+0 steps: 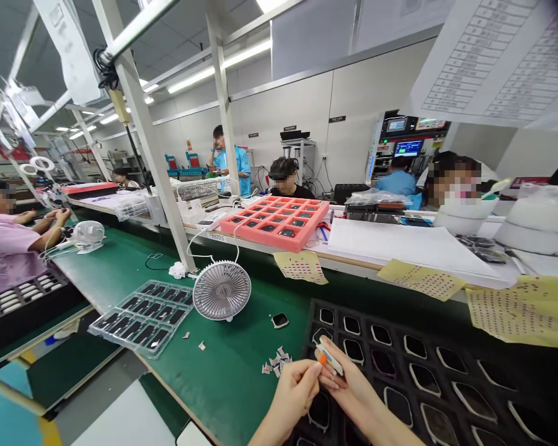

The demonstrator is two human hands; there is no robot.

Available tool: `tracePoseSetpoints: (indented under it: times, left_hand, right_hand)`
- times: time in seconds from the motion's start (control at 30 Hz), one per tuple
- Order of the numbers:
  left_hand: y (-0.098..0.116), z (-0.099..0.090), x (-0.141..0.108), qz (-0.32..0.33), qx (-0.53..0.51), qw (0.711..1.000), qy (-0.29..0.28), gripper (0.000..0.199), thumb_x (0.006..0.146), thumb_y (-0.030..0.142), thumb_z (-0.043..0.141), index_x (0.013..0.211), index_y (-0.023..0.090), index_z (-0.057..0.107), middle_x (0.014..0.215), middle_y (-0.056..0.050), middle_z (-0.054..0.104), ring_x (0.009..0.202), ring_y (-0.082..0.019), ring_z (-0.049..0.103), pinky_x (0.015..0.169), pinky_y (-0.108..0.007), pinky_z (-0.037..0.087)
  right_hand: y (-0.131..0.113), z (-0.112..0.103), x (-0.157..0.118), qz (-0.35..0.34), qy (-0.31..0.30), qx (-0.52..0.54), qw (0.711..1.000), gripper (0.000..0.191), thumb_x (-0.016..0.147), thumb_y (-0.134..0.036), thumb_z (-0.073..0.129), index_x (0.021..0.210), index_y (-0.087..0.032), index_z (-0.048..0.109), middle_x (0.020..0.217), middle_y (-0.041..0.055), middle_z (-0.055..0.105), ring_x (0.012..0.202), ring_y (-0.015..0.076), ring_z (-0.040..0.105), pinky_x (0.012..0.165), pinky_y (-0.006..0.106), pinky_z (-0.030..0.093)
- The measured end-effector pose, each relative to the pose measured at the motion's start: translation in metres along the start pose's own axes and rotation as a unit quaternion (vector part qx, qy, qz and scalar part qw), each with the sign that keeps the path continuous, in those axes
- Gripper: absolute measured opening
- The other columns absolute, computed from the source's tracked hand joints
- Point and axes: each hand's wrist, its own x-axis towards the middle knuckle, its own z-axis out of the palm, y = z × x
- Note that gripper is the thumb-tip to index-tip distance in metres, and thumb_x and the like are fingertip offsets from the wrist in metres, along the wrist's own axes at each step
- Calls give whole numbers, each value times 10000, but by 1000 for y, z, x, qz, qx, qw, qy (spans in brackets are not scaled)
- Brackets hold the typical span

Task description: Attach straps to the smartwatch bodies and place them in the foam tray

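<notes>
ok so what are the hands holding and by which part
A small white-and-orange strip, pinched near its orange end by the left hand and right hand.

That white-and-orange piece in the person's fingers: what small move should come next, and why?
Probably set the small white-and-orange piece down on the paper scraps on the green mat: the left hand and right hand pinch it close beside that pile.

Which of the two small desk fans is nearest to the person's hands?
The fan with the large round grille, on the green mat beside the clear tray; the other fan stands farther back, near the co-worker in pink.
</notes>
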Motion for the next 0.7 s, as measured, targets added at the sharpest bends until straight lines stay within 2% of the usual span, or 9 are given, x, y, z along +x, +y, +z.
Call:
tracePoseSetpoints:
  times: [0.17, 0.27, 0.37, 0.43, 0.53, 0.63, 0.7]
  left_hand:
    - [6, -4, 2, -12, 3, 1000, 5, 614, 689, 746, 555, 698, 133, 591, 381, 93, 344, 271, -20, 203, 293, -195, 126]
    - [14, -7, 3, -17, 6, 999, 34, 608, 653, 771, 558, 665, 165, 517, 383, 117, 290, 293, -18, 165, 310, -193, 116]
    - [16, -5, 5, 4, 29, 999, 38, 581, 649, 746, 589, 648, 183, 447, 412, 122, 277, 336, -17, 166, 342, -186, 109]
    - [13, -5, 6, -4, 30, 999, 38, 568, 649, 731, 596, 651, 201, 393, 434, 125, 268, 349, -21, 159, 346, -184, 104]
    - [6, -16, 8, -43, 46, 995, 73, 525, 677, 703, 560, 686, 223, 347, 479, 127, 254, 358, -32, 135, 345, -186, 111]
    - [0, -41, 7, -19, 165, 975, 146, 491, 718, 699, 459, 680, 218, 367, 517, 103, 266, 398, -54, 183, 392, -195, 167]
    - [-3, -60, 7, -8, 207, 966, 156, 529, 657, 699, 533, 594, 203, 358, 534, 83, 280, 468, -64, 244, 457, -197, 193]
  right_hand:
    - [2, 0, -1, -6, -12, -18, 1000, 445, 659, -462, 780, 582, -210, 421, 425, -103, 275, 357, 34, 128, 366, 210, 213]
    - [3, 3, -2, -36, -10, -44, 998, 408, 615, -494, 793, 648, -211, 502, 398, -108, 303, 347, 32, 137, 384, 208, 204]
    - [8, 3, -3, -68, 26, -110, 991, 422, 588, -530, 784, 799, -226, 581, 466, -76, 439, 380, 59, 278, 421, 212, 235]
    - [10, -1, -2, -93, 44, -177, 979, 433, 613, -556, 752, 854, -235, 589, 556, -42, 516, 454, 94, 382, 455, 221, 283]
    - [6, -13, 3, -167, 72, -293, 939, 420, 706, -608, 641, 908, -247, 564, 718, -3, 575, 574, 139, 481, 519, 247, 367]
    - [-7, -30, 11, -254, 100, -440, 856, 369, 853, -592, 423, 980, -258, 513, 828, 22, 587, 633, 168, 531, 554, 279, 406]
    - [-12, -41, 16, -268, 106, -504, 815, 319, 877, -530, 409, 998, -249, 500, 802, 22, 593, 643, 181, 546, 580, 297, 417]
